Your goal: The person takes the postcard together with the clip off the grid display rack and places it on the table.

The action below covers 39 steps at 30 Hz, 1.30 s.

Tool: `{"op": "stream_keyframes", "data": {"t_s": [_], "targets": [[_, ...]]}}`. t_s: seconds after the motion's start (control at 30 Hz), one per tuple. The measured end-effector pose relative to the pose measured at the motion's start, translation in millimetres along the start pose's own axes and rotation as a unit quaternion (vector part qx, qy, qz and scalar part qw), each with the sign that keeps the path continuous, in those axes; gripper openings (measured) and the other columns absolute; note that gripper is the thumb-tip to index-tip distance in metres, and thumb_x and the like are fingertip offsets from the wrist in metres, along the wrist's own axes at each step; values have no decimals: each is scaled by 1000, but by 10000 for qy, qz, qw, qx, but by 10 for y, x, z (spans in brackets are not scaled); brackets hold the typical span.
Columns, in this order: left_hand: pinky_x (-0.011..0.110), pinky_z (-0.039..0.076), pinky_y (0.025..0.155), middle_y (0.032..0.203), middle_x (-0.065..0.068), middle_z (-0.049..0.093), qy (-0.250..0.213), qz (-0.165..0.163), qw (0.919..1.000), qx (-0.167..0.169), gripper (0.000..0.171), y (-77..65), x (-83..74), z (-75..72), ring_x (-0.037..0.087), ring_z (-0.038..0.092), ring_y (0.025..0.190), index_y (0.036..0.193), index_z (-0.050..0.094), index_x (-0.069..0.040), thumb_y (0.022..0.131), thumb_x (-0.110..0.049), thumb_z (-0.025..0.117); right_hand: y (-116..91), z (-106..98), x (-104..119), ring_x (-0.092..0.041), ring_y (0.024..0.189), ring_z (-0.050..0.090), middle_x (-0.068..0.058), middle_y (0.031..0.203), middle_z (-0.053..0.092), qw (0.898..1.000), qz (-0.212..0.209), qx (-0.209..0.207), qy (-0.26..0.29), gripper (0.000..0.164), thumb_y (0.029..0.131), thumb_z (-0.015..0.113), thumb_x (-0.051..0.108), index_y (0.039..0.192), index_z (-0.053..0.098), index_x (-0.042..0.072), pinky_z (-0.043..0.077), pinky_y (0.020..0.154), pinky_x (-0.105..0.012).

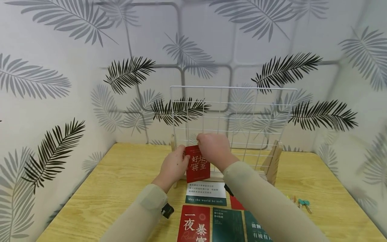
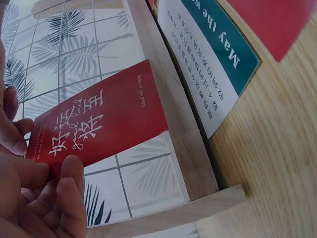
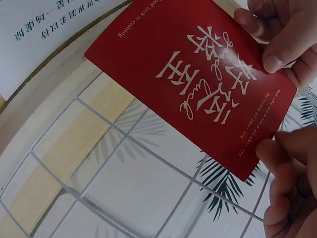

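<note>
A red card (image 1: pixel 198 168) with white Chinese characters is held up in front of a white wire grid (image 1: pixel 246 129). My left hand (image 1: pixel 173 164) pinches its left edge, thumb on the printed face, as the right wrist view shows. At the card's top edge, my right hand (image 1: pixel 214 149) pinches with thumb and finger; whether something small is also between those fingertips is hidden. In the left wrist view, the card (image 2: pixel 106 116) slants over the grid, its lower end by the wooden base bar (image 2: pixel 190 163).
Wooden supports (image 1: pixel 273 163) hold the grid upright. On the table (image 1: pixel 121 188) lie a white-and-green card (image 1: pixel 205 194), a red card (image 1: pixel 193 222), a dark green card (image 1: pixel 228 225) and others partly under my right arm. Small teal-topped clips (image 1: pixel 303 202) lie to the right.
</note>
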State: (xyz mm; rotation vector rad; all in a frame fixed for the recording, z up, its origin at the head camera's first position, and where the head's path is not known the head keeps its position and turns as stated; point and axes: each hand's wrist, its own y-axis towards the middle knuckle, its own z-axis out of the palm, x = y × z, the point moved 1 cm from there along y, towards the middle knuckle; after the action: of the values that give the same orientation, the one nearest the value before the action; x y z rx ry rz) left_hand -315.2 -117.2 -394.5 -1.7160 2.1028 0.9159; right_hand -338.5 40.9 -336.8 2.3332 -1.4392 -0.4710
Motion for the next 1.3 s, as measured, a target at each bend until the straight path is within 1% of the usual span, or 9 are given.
{"op": "stream_keyframes", "data": {"t_s": [0.13, 0.33, 0.47, 0.67, 0.77, 0.9, 0.97, 1.17, 1.3], "targets": [[30, 46, 52, 75, -1, 60, -40, -28, 10000, 2, 11, -9, 4, -17, 15, 56, 60, 109, 55, -11, 104, -21, 57, 11, -16, 15, -10, 52, 54, 4, 68, 67, 9999, -27, -63, 157, 18, 99, 58, 21, 90, 73, 16, 49, 48, -30], [30, 47, 54, 77, 0, 61, -22, -55, 10000, 21, 12, -18, 16, -18, 15, 57, 62, 109, 56, -10, 104, -21, 58, 9, -26, 39, -13, 63, 63, 3, 84, 74, 9992, 164, 170, 313, 19, 102, 56, 20, 104, 75, 18, 55, 55, -34], [30, 47, 54, 77, -1, 61, -32, -83, 10000, 34, 11, -21, 31, -10, 15, 57, 62, 109, 56, -11, 104, -21, 58, -3, -8, 33, -13, 61, 62, 2, 87, 75, 9977, 365, 187, 540, 18, 102, 58, 21, 111, 73, 19, 51, 51, -32], [32, 46, 55, 77, -2, 60, -36, -149, 9999, 36, 10, -10, 22, -19, 16, 57, 63, 108, 55, -14, 104, -23, 57, -4, -2, 36, -14, 47, 51, 1, 69, 67, 9963, 521, 159, 661, 22, 100, 60, 20, 121, 68, 21, 43, 40, -30], [33, 46, 56, 78, -2, 61, 6, -133, 9999, 38, 11, 1, 12, -26, 17, 57, 64, 108, 56, -13, 104, -23, 58, 6, 12, 43, -15, 44, 49, 2, 58, 58, 9966, 572, 223, 549, 30, 101, 59, 21, 131, 63, 23, 42, 39, -31], [34, 47, 57, 79, -3, 61, 38, -162, 9998, 62, 13, 5, 8, -27, 16, 57, 64, 111, 58, -13, 103, -23, 59, 12, 45, 46, -15, 42, 47, 3, 52, 50, 9975, 587, 301, 235, 41, 102, 58, 22, 143, 55, 24, 42, 39, -32], [33, 46, 57, 79, -3, 61, 46, -176, 9998, 74, 14, 9, 11, -29, 16, 57, 64, 112, 58, -13, 103, -23, 59, 11, 54, 48, -15, 41, 47, 3, 53, 52, 9980, 552, 297, 117, 40, 102, 60, 23, 141, 56, 21, 43, 38, -33], [33, 46, 56, 79, -3, 60, 9, -146, 9999, 68, 11, 34, 23, -35, 15, 56, 64, 110, 57, -14, 103, -23, 58, 14, 55, 53, -14, 48, 54, 0, 73, 69, 9991, 393, 166, 28, 18, 101, 64, 24, 116, 67, 14, 50, 44, -37], [32, 47, 56, 78, -3, 60, -71, -178, 9998, 75, 11, 42, 29, -42, 15, 57, 63, 110, 57, -14, 104, -23, 57, 9, 50, 34, -14, 48, 54, 0, 71, 69, 9996, 292, 48, -6, 20, 104, 58, 26, 117, 68, 15, 51, 45, -37]]}}
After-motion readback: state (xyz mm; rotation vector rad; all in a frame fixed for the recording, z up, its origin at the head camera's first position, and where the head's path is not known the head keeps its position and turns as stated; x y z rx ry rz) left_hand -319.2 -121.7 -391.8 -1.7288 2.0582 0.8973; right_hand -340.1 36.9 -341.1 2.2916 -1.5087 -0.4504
